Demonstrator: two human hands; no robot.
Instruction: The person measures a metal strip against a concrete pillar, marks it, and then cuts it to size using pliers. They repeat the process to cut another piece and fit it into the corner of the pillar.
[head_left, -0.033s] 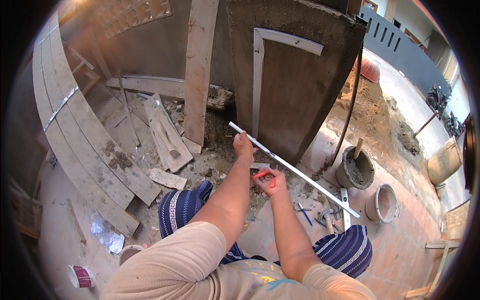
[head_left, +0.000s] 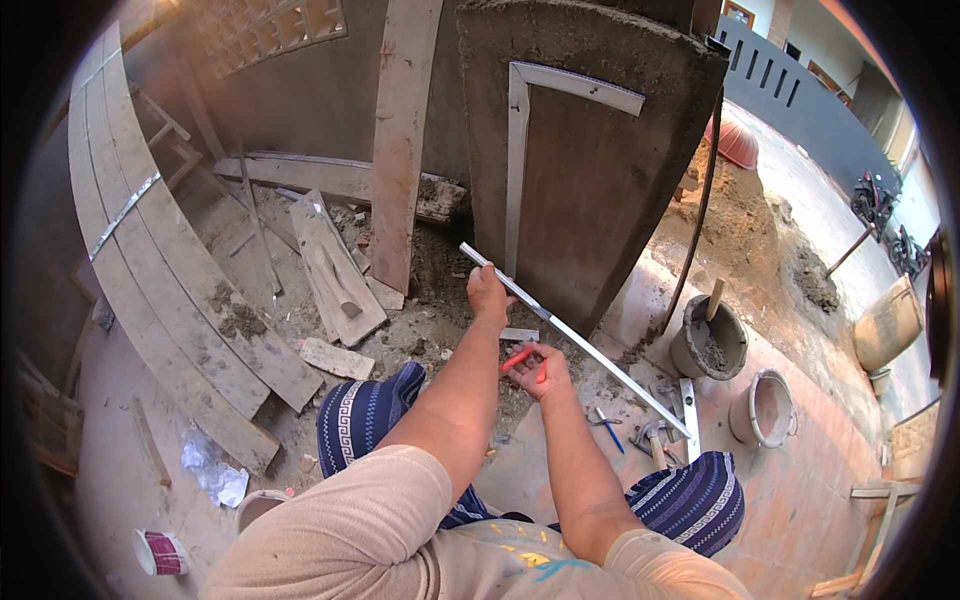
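Note:
My left hand is closed around a long, thin white trim strip near its upper end. The strip slants down to the right, with a joint or bend showing a little below that hand. Just below the strip, my right hand is closed on a tool with two red handles, which stand apart; its head is hard to make out. In front of me stands a grey cement-coated panel with white trim along its left side and top.
A mortar bucket and a second bucket stand to the right. Beside my right knee lie a spirit level, a hammer and a blue pen-like tool. Long boards and a wooden float lie left.
The strip's lower end has shifted left and now meets the spirit level in the picture. My right hand has turned slightly and moved a little down and left with the red-handled tool.

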